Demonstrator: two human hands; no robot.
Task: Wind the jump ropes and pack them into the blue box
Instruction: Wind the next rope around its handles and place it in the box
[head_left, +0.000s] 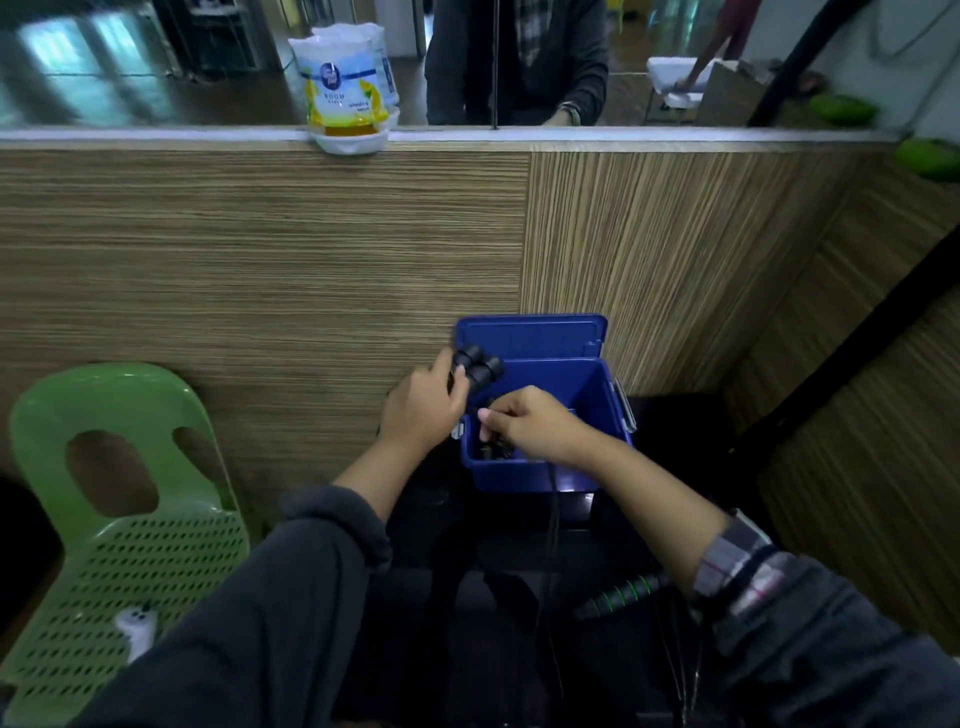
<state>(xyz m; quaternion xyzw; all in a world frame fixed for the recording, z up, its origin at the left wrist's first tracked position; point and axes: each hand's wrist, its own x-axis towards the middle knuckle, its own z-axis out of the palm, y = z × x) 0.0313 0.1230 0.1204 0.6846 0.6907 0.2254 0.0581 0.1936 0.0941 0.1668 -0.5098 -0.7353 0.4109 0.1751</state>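
Left hand (423, 410): grips two black rope handles (478, 366) above the near-left rim of the blue box (602, 400).
Right hand (530, 423): pinches the black cord (553, 499) over the open box.
Risk: cord trailing over the near wall may snag, spilling the coil.

Blue box (540, 475) and green-ringed handle (621, 597) on dark surface (670, 415).

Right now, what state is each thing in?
Blue box: lid open, upright behind it.
Black handles: held together in left hand, over box's left rim.
Rope: pinched by right hand, hanging down outside box.
Green-striped handle: lying unpacked.
Green chair: unoccupied.
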